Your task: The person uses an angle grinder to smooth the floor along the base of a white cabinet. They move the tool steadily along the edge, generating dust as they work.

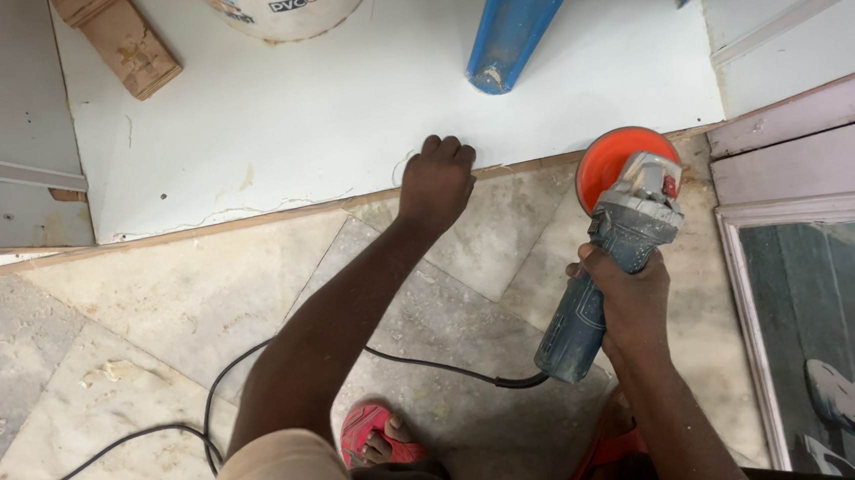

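1. Right hand [630,296]: grip wrapped tight round the body of a grey-blue angle grinder [606,278], fingers fully closed on it.
2. Grinder sits at right of view, above the floor, tilted w/ its head pointing up and away from the person. Its orange disc [610,157] is at the front edge of the white board [388,102]; can't tell if disc actually touches the edge.
3. Left hand [436,181]: holds nothing. Fingers curled, knuckles pressed down on the board's front edge, well left of the disc.
4. White board lies flat on the floor, edge strip of bare wood showing along its near side, some chipped spots near the left hand.
5. Black power cord [426,362] runs from grinder's rear end, across the marble floor [152,319], passes behind the left arm, loops off to the left.
6. On the board, far side: a white bucket [286,4] at top centre, a wood block [122,36] top left, a blue leg [518,23] resting its tip on the board.
7. Bottom centre: a foot in a red sandal [376,434] on the floor.
8. Right edge: framed glass panel [834,322] lying by the grinder.
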